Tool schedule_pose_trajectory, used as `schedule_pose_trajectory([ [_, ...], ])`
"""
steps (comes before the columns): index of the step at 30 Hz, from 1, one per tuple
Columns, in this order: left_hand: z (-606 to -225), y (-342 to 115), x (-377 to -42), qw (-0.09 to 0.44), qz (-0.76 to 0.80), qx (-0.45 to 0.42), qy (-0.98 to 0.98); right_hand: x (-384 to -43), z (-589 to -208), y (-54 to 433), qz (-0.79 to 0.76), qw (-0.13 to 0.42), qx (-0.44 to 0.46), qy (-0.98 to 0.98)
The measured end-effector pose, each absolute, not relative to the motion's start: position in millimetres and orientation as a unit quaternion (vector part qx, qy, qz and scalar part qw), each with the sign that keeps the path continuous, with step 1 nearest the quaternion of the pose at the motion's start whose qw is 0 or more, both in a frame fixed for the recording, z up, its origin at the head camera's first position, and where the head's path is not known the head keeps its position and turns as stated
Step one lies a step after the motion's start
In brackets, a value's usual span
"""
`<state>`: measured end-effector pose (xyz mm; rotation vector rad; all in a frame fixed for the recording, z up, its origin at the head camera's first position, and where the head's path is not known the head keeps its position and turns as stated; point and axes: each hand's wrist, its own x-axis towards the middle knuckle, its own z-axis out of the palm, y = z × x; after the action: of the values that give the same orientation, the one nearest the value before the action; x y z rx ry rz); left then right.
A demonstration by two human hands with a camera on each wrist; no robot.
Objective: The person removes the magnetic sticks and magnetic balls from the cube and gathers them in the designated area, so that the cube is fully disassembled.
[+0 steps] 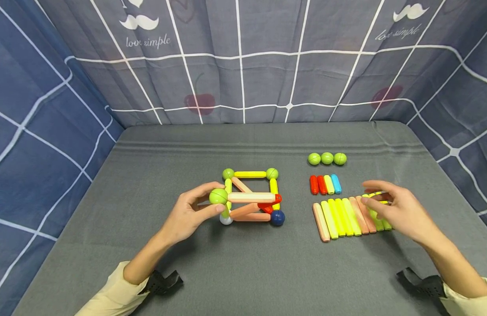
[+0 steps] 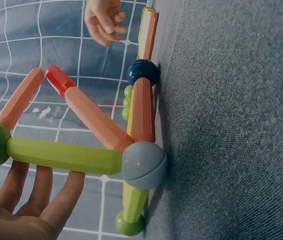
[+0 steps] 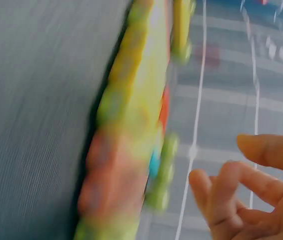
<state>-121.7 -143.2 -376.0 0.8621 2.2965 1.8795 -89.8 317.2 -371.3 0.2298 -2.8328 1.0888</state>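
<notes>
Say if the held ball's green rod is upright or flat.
Upright: the green rod rises from the silver ball on the table.

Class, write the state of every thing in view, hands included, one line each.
Left hand: gripping the raised green ball.
Raised green ball: joined to rods.
Right hand: holding nothing, over the long rods.
Long rods: side by side, partly hidden.
Short rods: four, side by side.
Three green balls: in a row.
Square base: lying on the table.
White ball and dark blue ball: base corners.
</notes>
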Motion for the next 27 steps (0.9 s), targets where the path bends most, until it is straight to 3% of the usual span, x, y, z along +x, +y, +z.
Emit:
schedule_pose_trajectory([
  [9, -375, -143, -122, 0.026, 0.611, 0.283, 0.739, -99, -361, 216, 0.548, -0.108, 0.163, -0.813],
  [14, -376, -141, -122, 0.03, 0.612, 0.283, 0.738, -106, -366, 177, 0.6, -0.169, 0.18, -0.761],
  [27, -375, -143, -122, 0.025, 0.611, 0.281, 0.74, -112, -374, 151, 0.674, -0.168, 0.167, -0.699],
])
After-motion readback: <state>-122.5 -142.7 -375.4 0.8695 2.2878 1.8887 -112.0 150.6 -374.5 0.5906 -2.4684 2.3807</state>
